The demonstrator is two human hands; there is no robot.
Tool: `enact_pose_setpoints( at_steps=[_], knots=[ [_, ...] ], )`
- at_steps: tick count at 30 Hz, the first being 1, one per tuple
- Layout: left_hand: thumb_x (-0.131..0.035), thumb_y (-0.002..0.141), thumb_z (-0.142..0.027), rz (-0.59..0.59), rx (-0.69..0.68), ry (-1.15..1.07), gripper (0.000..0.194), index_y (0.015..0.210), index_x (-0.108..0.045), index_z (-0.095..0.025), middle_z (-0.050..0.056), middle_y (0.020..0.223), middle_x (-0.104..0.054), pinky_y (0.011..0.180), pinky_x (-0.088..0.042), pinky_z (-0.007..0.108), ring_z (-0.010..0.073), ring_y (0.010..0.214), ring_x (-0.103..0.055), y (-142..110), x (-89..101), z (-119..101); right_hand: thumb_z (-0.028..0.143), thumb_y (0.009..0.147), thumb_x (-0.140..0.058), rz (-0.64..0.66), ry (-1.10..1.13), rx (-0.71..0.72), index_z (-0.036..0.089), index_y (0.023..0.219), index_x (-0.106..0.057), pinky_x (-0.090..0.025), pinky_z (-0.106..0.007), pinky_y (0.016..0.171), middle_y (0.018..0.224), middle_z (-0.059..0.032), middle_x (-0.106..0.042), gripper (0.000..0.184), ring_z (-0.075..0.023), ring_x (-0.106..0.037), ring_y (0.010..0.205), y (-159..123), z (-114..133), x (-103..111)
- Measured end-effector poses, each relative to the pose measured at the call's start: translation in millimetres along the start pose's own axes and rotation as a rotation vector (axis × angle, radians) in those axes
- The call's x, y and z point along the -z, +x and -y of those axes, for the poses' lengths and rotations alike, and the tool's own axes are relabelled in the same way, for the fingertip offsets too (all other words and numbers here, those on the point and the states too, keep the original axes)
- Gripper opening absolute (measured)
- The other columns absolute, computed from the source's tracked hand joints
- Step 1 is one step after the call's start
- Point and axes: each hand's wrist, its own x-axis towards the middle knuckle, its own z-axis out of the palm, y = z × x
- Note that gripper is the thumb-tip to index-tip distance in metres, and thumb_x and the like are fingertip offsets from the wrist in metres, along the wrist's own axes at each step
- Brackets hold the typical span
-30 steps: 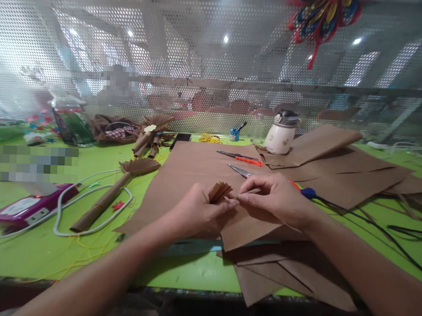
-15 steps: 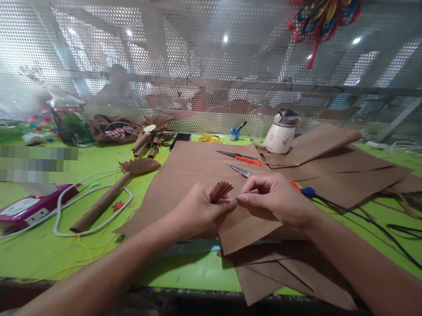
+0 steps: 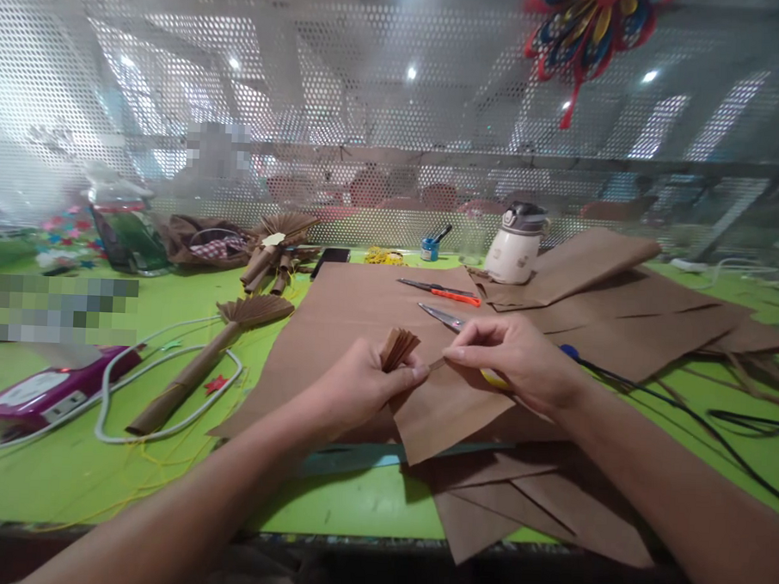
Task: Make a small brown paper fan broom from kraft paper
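Pinched in my left hand (image 3: 392, 374) is the narrow pleated end of a brown paper sheet (image 3: 452, 415). Its flat, unfolded part hangs down to the right, between my hands. My right hand (image 3: 512, 362) has thumb and forefinger pressed together at the sheet's upper edge, close to the folds. Beneath both hands lies a large brown paper sheet (image 3: 356, 303). Open-bladed scissors (image 3: 438, 316) rest just beyond my right fingers, their handles mostly hidden by that hand. Farther back is an orange-handled cutting tool (image 3: 454, 295).
A rolled paper stem with a fan top (image 3: 192, 374) lies left, beside a purple power strip (image 3: 56, 389) and white cable. Brown sheets (image 3: 646, 320) spread right, with a black cord (image 3: 649, 389). At the back stand a white bottle (image 3: 513, 250) and blue jar (image 3: 429, 249).
My right fingertips have drawn slightly up and away from my left thumb. The small flap that showed between the right fingers is out of sight. The whole view has shifted a little.
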Motion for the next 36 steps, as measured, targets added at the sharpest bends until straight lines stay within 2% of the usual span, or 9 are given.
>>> enact_pose_setpoints(
  at_steps=[6, 9, 11, 15, 22, 25, 30, 33, 36],
  knots=[
    [-0.063, 0.074, -0.037, -0.016, 0.039, 0.023, 0.025, 0.069, -0.055, -0.014, -0.005, 0.058, -0.047, 0.055, -0.033, 0.022, 0.0085, 0.055, -0.042, 1, 2.6, 2, 0.035, 0.067, -0.075, -0.061, 0.043, 0.025, 0.014, 0.061, -0.06, -0.035, -0.023, 0.049, 0.053, 0.0015, -0.053, 0.026, -0.0081, -0.045, 0.05, 9, -5, 16],
    [-0.063, 0.073, -0.039, -0.041, 0.044, 0.019, 0.027, 0.07, -0.055, -0.014, -0.005, 0.058, -0.046, 0.053, -0.033, 0.022, 0.0081, 0.053, -0.04, 3, 3.4, 5, 0.038, 0.069, -0.073, -0.129, 0.115, 0.038, 0.015, 0.072, -0.062, -0.043, -0.024, 0.057, 0.066, -0.0008, -0.058, 0.026, -0.0095, -0.052, 0.059, 11, -6, 16],
    [-0.062, 0.073, -0.04, -0.035, 0.026, 0.026, 0.028, 0.068, -0.053, -0.014, -0.005, 0.057, -0.044, 0.052, -0.032, 0.022, 0.008, 0.053, -0.04, 4, 2.5, 5, 0.04, 0.07, -0.072, -0.085, 0.087, 0.064, 0.016, 0.082, -0.063, -0.044, -0.024, 0.063, 0.077, -0.0021, -0.062, 0.028, -0.0109, -0.055, 0.068, 9, -5, 9],
    [-0.058, 0.076, -0.037, -0.003, -0.012, 0.076, 0.026, 0.066, -0.053, -0.014, -0.004, 0.057, -0.046, 0.051, -0.033, 0.021, 0.0088, 0.055, -0.043, 3, -1.4, 3, 0.04, 0.069, -0.073, 0.058, -0.106, 0.046, 0.015, 0.078, -0.064, -0.039, -0.022, 0.055, 0.069, -0.0002, -0.06, 0.028, -0.0107, -0.052, 0.063, 3, -5, -6],
    [-0.058, 0.078, -0.036, -0.022, 0.025, 0.062, 0.028, 0.062, -0.045, -0.017, -0.006, 0.055, -0.042, 0.044, -0.031, 0.019, 0.0076, 0.048, -0.043, 2, -3.2, 3, 0.04, 0.065, -0.073, -0.022, -0.168, 0.019, 0.014, 0.064, -0.063, -0.031, -0.023, 0.05, 0.059, 0.0007, -0.056, 0.028, -0.0095, -0.047, 0.055, 1, 1, 3],
    [-0.053, 0.081, -0.035, 0.073, 0.063, 0.047, 0.026, 0.063, -0.043, -0.018, -0.005, 0.052, -0.049, 0.049, -0.037, 0.021, 0.0104, 0.049, -0.052, 0, -1.3, 1, 0.035, 0.064, -0.074, -0.002, -0.153, -0.001, 0.015, 0.062, -0.062, -0.033, -0.022, 0.051, 0.059, 0.0006, -0.058, 0.023, -0.0094, -0.048, 0.055, 3, 1, 9],
    [-0.047, 0.086, -0.036, 0.193, 0.067, 0.101, 0.025, 0.07, -0.054, -0.018, 0.002, 0.057, -0.064, 0.059, -0.041, 0.023, 0.0143, 0.059, -0.059, -4, 2.3, -4, 0.031, 0.065, -0.073, 0.068, -0.157, 0.0, 0.014, 0.063, -0.064, -0.034, -0.023, 0.051, 0.059, 0.0006, -0.059, 0.019, -0.0088, -0.048, 0.054, 6, -3, 15],
    [-0.048, 0.086, -0.036, 0.22, 0.018, 0.088, 0.027, 0.069, -0.056, -0.017, 0.002, 0.059, -0.064, 0.057, -0.04, 0.022, 0.0118, 0.056, -0.055, -5, 4.5, -5, 0.032, 0.066, -0.073, 0.101, -0.116, -0.018, 0.013, 0.064, -0.064, -0.029, -0.022, 0.047, 0.055, 0.0022, -0.054, 0.021, -0.0073, -0.043, 0.05, 7, -3, 18],
    [-0.049, 0.085, -0.041, 0.252, 0.063, 0.052, 0.036, 0.058, -0.048, -0.017, -0.002, 0.045, -0.052, 0.043, -0.029, 0.021, 0.0072, 0.04, -0.039, -5, 6.8, -3, 0.032, 0.065, -0.074, 0.116, -0.07, -0.035, 0.013, 0.064, -0.062, -0.025, -0.022, 0.045, 0.051, 0.0037, -0.051, 0.023, -0.0058, -0.038, 0.047, 8, 1, 21]
  ],
)
